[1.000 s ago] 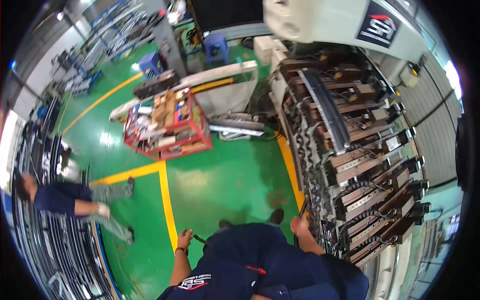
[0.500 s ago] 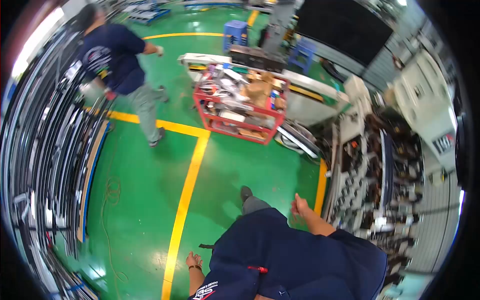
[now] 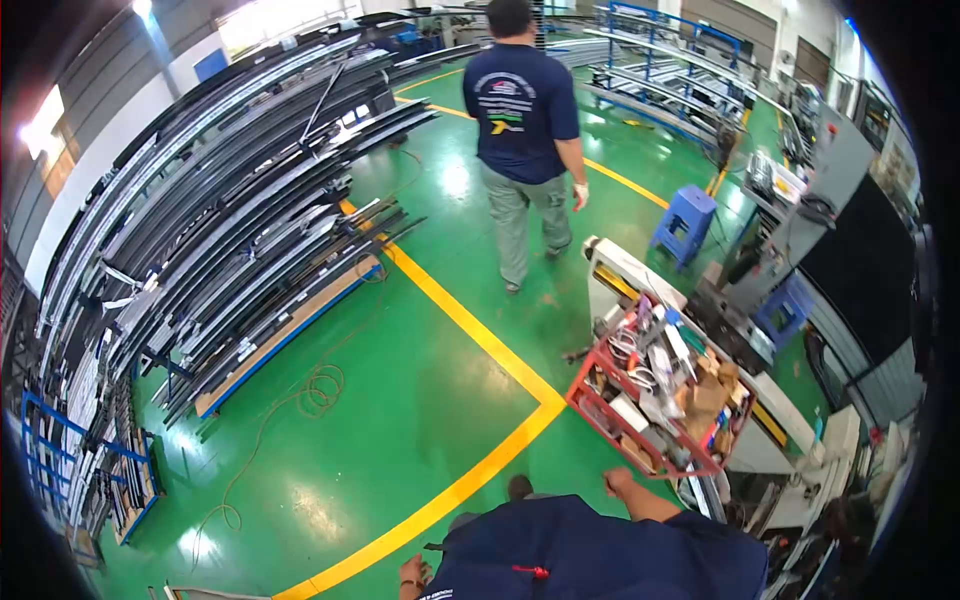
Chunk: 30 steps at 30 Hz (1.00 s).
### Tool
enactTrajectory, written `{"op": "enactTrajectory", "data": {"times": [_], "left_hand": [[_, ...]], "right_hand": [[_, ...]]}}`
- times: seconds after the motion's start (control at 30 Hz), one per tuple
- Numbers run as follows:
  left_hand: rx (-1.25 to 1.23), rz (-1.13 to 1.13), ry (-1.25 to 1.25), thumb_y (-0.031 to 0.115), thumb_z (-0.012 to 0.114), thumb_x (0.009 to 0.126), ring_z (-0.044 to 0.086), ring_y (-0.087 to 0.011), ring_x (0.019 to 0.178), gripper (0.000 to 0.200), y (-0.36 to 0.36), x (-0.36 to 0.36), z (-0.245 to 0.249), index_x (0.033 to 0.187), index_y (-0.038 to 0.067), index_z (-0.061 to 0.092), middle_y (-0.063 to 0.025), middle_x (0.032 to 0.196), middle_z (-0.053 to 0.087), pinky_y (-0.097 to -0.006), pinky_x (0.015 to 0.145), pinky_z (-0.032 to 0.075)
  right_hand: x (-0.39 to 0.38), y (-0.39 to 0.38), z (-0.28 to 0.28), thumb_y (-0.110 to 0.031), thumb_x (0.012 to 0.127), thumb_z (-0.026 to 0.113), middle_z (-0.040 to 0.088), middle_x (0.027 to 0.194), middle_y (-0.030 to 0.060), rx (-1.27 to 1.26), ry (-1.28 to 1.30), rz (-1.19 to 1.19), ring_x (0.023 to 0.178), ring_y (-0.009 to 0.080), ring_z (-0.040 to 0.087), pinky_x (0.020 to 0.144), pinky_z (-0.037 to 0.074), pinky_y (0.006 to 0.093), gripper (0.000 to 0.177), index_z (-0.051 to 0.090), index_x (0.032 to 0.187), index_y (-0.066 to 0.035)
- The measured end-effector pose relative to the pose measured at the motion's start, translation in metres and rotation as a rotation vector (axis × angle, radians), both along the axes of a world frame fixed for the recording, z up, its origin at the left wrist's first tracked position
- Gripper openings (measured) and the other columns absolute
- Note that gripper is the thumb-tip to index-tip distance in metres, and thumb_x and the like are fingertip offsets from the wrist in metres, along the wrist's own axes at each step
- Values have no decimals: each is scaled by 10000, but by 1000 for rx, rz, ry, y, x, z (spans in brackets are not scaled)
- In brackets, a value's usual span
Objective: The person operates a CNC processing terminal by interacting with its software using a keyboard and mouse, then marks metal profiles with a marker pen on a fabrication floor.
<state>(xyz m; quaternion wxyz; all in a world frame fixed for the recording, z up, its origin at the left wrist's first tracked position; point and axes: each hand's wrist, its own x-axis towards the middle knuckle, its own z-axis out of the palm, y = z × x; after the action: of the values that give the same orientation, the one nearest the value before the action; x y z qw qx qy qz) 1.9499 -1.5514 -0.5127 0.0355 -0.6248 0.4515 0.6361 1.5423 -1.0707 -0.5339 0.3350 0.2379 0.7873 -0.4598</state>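
Observation:
My left hand [image 3: 414, 571] hangs low at the bottom edge, beside my dark blue shirt [image 3: 600, 550]. Its fingers are loosely apart and nothing is in them; a dark band circles the wrist. My right hand [image 3: 621, 482] is held out in front of my body with the fingers curled in, and no object shows in it. Just beyond it stands a red tool cart [image 3: 640, 452], heaped with tools, cables, boxes and brown packets. The hand appears apart from the cart.
A person in a dark blue shirt [image 3: 522, 110] walks ahead, back turned. Racks of long metal profiles [image 3: 250, 210] fill the left side. A thin hose [image 3: 262, 440] lies on the green floor near a yellow line [image 3: 470, 320]. Right of the person stands a blue stool [image 3: 684, 226].
My view has swung left and up, so the cart now appears lower and nearer my right hand. The other person has walked farther off. My right hand's fingers look more curled.

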Motion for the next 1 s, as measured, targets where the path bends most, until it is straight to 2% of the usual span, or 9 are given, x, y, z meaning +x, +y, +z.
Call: {"op": "enactTrajectory", "data": {"times": [0.03, 0.1, 0.2, 0.37, 0.53, 0.6, 0.73, 0.93, 1.0], "left_hand": [[-38, -34, 3, 278, 699, 932, 686, -272, 849, 411, -17, -24, 10, 1303, 140, 592, -97, 1045, 679, -446, 653, 528], [-144, 104, 16, 243, 708, 912, 678, -245, 803, 438, -36, -79, 28, 1310, 111, 577, -71, 991, 685, -389, 625, 518], [-287, 178, 39, 259, 691, 914, 677, -243, 785, 373, -60, -152, 27, 1246, 109, 614, -44, 893, 700, -378, 607, 520], [-33, 72, -30, 289, 678, 920, 673, -267, 781, 375, -116, -261, 4, 1238, 102, 615, -66, 905, 699, -407, 626, 520], [78, -82, -139, 319, 666, 926, 668, -290, 778, 381, -208, -403, 11, 1230, 95, 616, -89, 918, 698, -436, 645, 520], [69, -143, -141, 331, 661, 928, 666, -299, 777, 385, -259, -485, 24, 1226, 92, 616, -98, 923, 697, -448, 653, 521], [-29, -240, -111, 355, 652, 933, 663, -318, 774, 394, -365, -651, 35, 1220, 87, 617, -116, 932, 696, -471, 669, 521], [-124, -280, 63, 391, 637, 940, 657, -345, 770, 414, -450, -913, 21, 1210, 78, 618, -144, 947, 695, -505, 692, 521], [-169, -247, 143, 374, 614, 952, 658, -354, 803, 411, -440, -992, 16, 1227, 69, 599, -156, 1001, 686, -522, 723, 519]], "right_hand": [[-41, -23, -2, -119, 825, 665, 533, 495, 101, 64, 116, 137, 375, 237, 494, 370, 342, 447, 302, 582, 542, -54], [-151, -74, -27, -93, 742, 663, 638, 590, 85, 375, 457, 1072, 503, 219, 617, 470, 470, 383, 173, 636, 571, -91], [-241, -208, 50, -145, 808, 741, 728, 900, 80, -251, 219, 38, 712, 204, 694, 615, 545, 335, 161, 734, 950, -68], [-362, -352, 100, -250, 928, 694, 725, 835, 76, -341, 180, 249, 662, 176, 678, 602, 540, 317, 218, 715, 1005, -47], [-409, -358, 35, -396, 975, 587, 685, 690, 89, -110, 158, 754, 583, 179, 647, 586, 516, 342, 360, 735, 908, -75], [-426, -325, -63, -418, 925, 598, 657, 642, 92, 216, 900, 1388, 549, 184, 637, 577, 520, 360, 369, 742, 864, -83], [-454, -269, -40, -316, 871, 645, 688, 669, 75, -198, -191, 142, 535, 213, 659, 489, 528, 370, 253, 748, 816, -92], [-524, -258, -7, -275, 939, 655, 700, 688, 87, -28, -206, -439, 563, 217, 688, 478, 539, 374, 271, 740, 801, -58], [-561, -251, -21, -334, 972, 618, 704, 705, 104, 39, -76, -321, 582, 214, 700, 479, 538, 383, 331, 747, 807, -77]]}}
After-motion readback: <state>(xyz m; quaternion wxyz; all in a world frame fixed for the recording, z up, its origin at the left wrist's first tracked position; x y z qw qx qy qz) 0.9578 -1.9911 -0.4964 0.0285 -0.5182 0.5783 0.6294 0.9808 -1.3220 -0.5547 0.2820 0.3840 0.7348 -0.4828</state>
